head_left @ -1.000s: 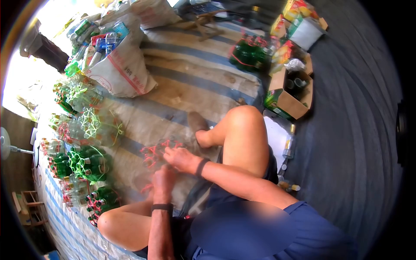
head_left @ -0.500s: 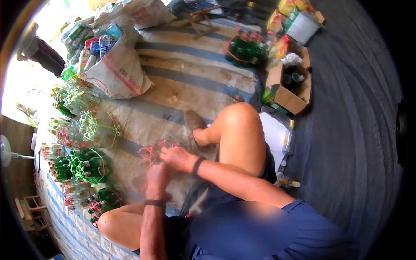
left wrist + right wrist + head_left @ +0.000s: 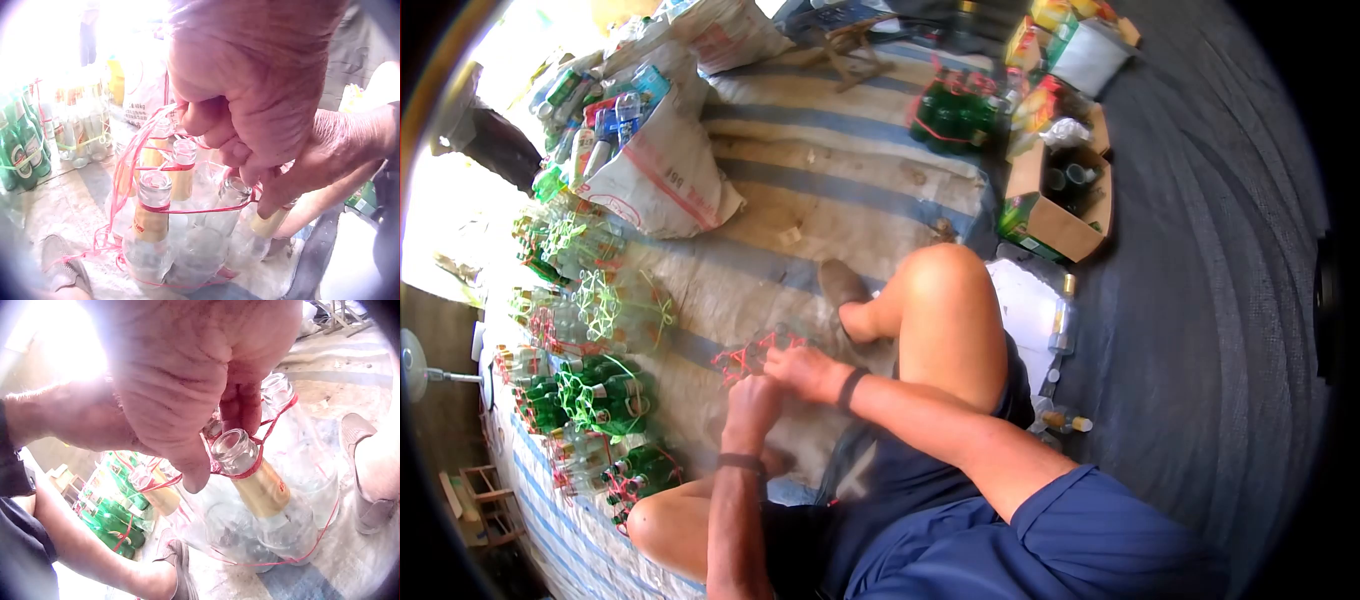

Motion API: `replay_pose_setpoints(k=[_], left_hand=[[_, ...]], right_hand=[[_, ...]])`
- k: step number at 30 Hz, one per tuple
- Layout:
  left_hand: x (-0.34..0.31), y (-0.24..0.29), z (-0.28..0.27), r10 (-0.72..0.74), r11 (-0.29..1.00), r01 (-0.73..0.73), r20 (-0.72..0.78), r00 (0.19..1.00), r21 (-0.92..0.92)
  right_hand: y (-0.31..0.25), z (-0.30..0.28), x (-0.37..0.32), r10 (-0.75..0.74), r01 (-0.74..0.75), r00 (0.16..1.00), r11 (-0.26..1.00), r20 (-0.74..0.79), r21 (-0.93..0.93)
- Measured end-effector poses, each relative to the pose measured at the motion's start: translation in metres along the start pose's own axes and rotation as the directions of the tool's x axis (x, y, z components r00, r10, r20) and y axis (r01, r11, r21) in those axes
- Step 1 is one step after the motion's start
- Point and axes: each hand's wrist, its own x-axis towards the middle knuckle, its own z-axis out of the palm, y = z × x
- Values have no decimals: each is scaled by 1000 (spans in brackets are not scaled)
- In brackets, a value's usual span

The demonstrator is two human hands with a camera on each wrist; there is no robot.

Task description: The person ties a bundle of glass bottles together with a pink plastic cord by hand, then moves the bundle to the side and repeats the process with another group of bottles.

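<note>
A person sits with bent knees on a striped sheet. Near the middle of the sheet, between the person's two shoes, stands a bunch of clear bottles. They are upright and close together, and some have gold paper on their necks. Pink string goes round the necks and round the low part of the bunch.

The left hand is over the bottles, and its fingers are curled tight round strands of the string. The right hand is just beside it, with its thumb down by a bottle neck. Its fingers seem to pinch the string there, but the tips are partly hidden.

Along the left edge of the sheet are more bundles of green and clear bottles, tied with green and pink string. Near the far left corner a white sack is full of cans. Near the far right corner stand green bottles in one bunch. An open box with bottles inside sits by the right edge, near a dark cloth.
</note>
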Motion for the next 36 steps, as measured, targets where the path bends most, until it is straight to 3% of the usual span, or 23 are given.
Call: replay_pose_setpoints(k=[17, 19, 23, 25, 36], left_hand=[[18, -29, 4, 135, 991, -132, 114, 984, -37], [18, -30, 3, 124, 992, -118, 113, 986, -51], [20, -28, -3, 140, 982, -126, 89, 986, -143], [21, -28, -5, 143, 979, -126, 102, 984, -160], [25, -25, 4, 122, 991, -114, 133, 984, -67]], right_hand=[[0, 5, 1, 73, -66, 995, 993, -63, 101], [0, 5, 4, 146, -153, 984, 986, 103, 66], [1, 5, 3, 161, -169, 982, 983, 102, 71], [0, 4, 1, 100, -95, 994, 990, -35, 107], [5, 9, -6, 140, -141, 990, 986, 24, 89]])
